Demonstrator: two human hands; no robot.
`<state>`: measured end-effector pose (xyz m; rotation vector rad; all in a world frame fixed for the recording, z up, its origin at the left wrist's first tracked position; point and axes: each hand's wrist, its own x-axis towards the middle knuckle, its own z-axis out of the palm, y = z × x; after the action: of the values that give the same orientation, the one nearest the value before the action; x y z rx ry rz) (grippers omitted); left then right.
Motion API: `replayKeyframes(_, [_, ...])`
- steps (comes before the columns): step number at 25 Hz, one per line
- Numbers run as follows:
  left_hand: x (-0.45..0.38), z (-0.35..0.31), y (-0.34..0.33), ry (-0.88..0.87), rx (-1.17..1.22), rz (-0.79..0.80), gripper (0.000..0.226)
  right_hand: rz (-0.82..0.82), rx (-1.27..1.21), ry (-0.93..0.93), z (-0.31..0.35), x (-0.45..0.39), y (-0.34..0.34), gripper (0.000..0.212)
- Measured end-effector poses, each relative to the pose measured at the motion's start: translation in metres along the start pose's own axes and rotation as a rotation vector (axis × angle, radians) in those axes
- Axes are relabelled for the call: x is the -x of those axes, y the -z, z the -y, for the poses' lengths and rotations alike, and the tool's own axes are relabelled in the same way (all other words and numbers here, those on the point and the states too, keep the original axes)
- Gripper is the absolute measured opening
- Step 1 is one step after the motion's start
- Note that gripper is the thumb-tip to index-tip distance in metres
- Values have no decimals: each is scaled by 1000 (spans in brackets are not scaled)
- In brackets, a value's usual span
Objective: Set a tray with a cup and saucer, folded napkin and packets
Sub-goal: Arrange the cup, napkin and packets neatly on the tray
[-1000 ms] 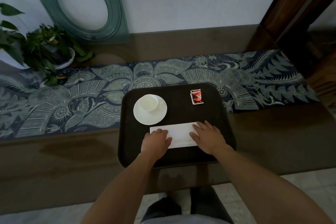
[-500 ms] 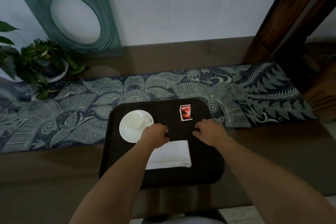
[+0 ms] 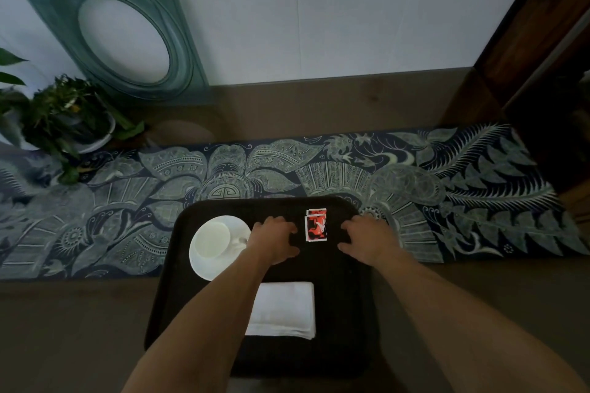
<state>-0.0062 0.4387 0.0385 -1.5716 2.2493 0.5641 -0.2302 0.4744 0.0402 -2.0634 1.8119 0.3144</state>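
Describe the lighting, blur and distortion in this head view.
Head view: dim overall, the dark tray nearly lost in shadow; the white saucer and napkin stand out; wide-angle bending curves the wall lines; the plant at the left edge looks soft.

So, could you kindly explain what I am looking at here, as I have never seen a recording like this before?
There is no machine: a person wears a camera on the head, so the one picture looks forward and down along their bare arms. A dark tray sits on a wooden table with a patterned runner. On the tray are a white cup on a saucer, a folded white napkin and red packets. The left hand and right hand lie either side of the packets, fingers loosely curled, holding nothing. A potted plant stands far left.
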Motion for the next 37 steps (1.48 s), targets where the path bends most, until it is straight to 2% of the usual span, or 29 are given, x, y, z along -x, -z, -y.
replayKeyframes(5, [-30, 7, -1, -76, -74, -38, 65, -18, 20, 21, 6, -23, -3, 63])
replayKeyframes(8, [-45, 8, 0, -171, -104, -98, 78, -15, 8, 25, 10, -37, -2, 80])
replayKeyframes(11, [-55, 8, 1, -209, -88, -88, 98, 14, 3, 27, 15, -48, -6, 99])
replayKeyframes(15, [-62, 9, -7, -228, -104, -106, 109, 1, 22, 10, 20, -55, -15, 110])
replayKeyframes(20, [-67, 11, -13, -243, -75, -174, 102, -45, 7, 35, 14, -58, -21, 99])
replayKeyframes(28, [-67, 6, -16, -236, -66, -195, 96, -61, -50, 32, 12, -59, -21, 81])
replayKeyframes(33, [-65, 9, -18, -250, -60, -226, 94, -62, -62, 27, 12, -60, -21, 78])
replayKeyframes(37, [-62, 10, -22, -246, -15, -233, 84, -75, -77, 27, 12, -59, -21, 73])
